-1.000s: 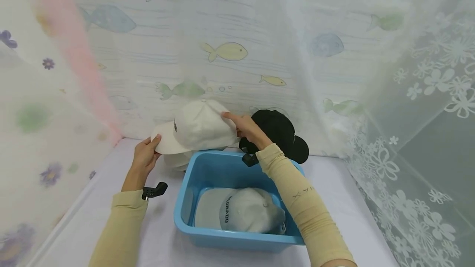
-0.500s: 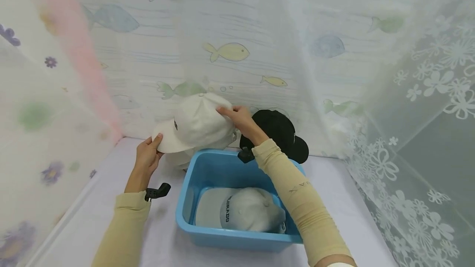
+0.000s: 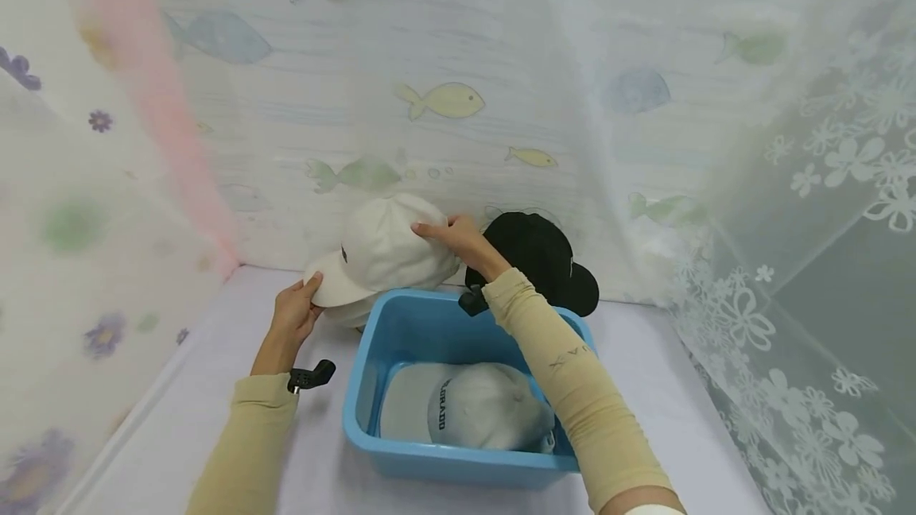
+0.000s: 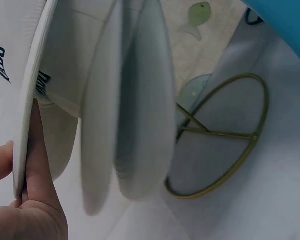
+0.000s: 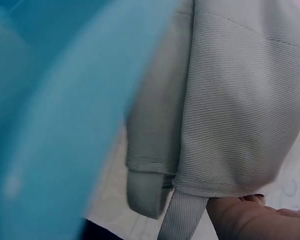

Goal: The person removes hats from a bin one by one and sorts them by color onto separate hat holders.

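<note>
A white cap (image 3: 390, 237) is held between my two hands behind the tub. My left hand (image 3: 292, 315) pinches its brim, thumb on one face and fingers on the other, as the left wrist view shows closely. At the rear of the crown, my right hand (image 3: 465, 243) grips the cap with its thumb over the outside; its other fingers are mostly hidden. Directly below lie more white caps (image 4: 97, 165), their brims hanging side by side in the left wrist view. Inside the blue tub (image 3: 465, 458) rests a pale grey cap (image 3: 487, 408) with dark lettering, brim to the left.
A black cap (image 3: 529, 253) sits behind the tub, to the right of my right hand. Near the hanging brims, a gold ring-shaped base with spokes (image 4: 254, 136) stands on the white cloth (image 3: 644, 388). Printed curtains (image 3: 458, 46) enclose the back and sides.
The white cap rose slightly by half a second ago and is lower now. My left hand has moved a little down and right with the brim. The grey and black caps stay put.
</note>
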Tool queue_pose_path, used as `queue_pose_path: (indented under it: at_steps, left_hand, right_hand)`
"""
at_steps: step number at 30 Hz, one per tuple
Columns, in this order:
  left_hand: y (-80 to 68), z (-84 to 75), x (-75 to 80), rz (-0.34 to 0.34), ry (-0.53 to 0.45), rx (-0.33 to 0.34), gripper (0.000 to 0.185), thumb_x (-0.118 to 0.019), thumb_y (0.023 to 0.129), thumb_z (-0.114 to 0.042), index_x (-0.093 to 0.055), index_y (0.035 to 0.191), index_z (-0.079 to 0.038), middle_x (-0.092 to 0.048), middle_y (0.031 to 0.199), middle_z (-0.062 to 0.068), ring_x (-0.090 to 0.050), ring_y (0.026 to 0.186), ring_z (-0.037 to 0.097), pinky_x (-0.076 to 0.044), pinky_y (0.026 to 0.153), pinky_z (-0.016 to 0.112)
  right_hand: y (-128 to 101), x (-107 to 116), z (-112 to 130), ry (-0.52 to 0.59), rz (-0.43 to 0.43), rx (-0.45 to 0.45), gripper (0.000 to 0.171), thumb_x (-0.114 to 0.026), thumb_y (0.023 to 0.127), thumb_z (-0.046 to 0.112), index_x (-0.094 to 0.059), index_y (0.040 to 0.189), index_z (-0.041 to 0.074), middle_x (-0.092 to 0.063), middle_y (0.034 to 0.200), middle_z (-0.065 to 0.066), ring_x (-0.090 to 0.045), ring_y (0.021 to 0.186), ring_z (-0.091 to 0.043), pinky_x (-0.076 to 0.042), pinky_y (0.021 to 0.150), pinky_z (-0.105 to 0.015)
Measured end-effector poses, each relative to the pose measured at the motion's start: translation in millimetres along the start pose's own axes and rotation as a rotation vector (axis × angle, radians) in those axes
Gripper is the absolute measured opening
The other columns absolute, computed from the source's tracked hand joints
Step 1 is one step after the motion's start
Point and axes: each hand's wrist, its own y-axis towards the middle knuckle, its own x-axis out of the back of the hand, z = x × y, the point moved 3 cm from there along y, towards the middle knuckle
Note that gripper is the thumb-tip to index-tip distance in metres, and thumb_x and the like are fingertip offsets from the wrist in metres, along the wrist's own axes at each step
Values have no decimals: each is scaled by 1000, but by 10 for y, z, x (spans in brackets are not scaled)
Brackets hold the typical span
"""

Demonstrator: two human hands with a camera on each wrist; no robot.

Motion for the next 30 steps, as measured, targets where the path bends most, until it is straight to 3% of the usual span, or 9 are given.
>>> queue_pose_path:
  at_steps: [4, 7, 10, 14, 22, 26, 30]
  left_hand:
    - [40, 125, 2, 17, 44, 32, 68, -45, 108, -31, -17, 161, 2, -29, 163, 15, -49, 135, 12, -49, 99, 17]
    - [80, 187, -1, 34, 63, 47, 67, -42, 109, -32, -15, 161, 1, -22, 167, 16, -36, 146, 17, -42, 109, 21]
    - [128, 221, -2, 43, 61, 64, 69, -44, 109, -33, -14, 161, 1, -20, 167, 14, -36, 147, 16, -39, 112, 23]
    - [191, 259, 5, 43, 57, 79, 72, -45, 108, -33, -11, 161, 1, -19, 168, 14, -35, 146, 15, -37, 113, 23]
    - [284, 250, -5, 23, 116, 82, 72, -45, 108, -32, -10, 161, 2, -19, 167, 17, -29, 151, 24, -36, 115, 28]
    - [320, 219, -4, -2, 153, 76, 73, -47, 108, -35, -13, 161, 2, -22, 167, 18, -31, 150, 26, -36, 116, 30]
    - [320, 229, -20, -16, 145, 65, 73, -47, 107, -35, -14, 161, 2, -22, 166, 18, -31, 150, 27, -35, 117, 32]
  right_hand:
    - [13, -24, -55, -8, 29, 1, 39, -78, 90, 38, -65, 95, 1, -64, 102, -11, -63, 93, -23, -53, 87, -39]
    - [13, -40, -78, -18, 31, -9, 43, -78, 90, 36, -66, 108, -2, -64, 113, -15, -64, 98, -25, -54, 92, -42]
    - [-17, -61, -86, -13, 43, -24, 54, -76, 92, 33, -58, 126, -5, -57, 128, -20, -61, 110, -30, -50, 102, -48]
    - [-65, -76, -110, -13, 54, -48, 71, -76, 92, 32, -43, 140, -9, -46, 138, -23, -54, 120, -32, -46, 108, -49]
    - [-113, -107, -140, -18, 34, -65, 68, -75, 92, 29, -42, 137, -9, -47, 136, -24, -54, 116, -33, -48, 103, -46]
    - [-136, -116, -162, -32, 17, -118, 80, -74, 92, 35, -32, 147, -6, -41, 144, -21, -50, 123, -33, -46, 107, -46]
    - [-139, -118, -173, -37, 12, -122, 81, -73, 94, 35, -31, 149, -6, -40, 146, -23, -49, 126, -35, -45, 108, -47]
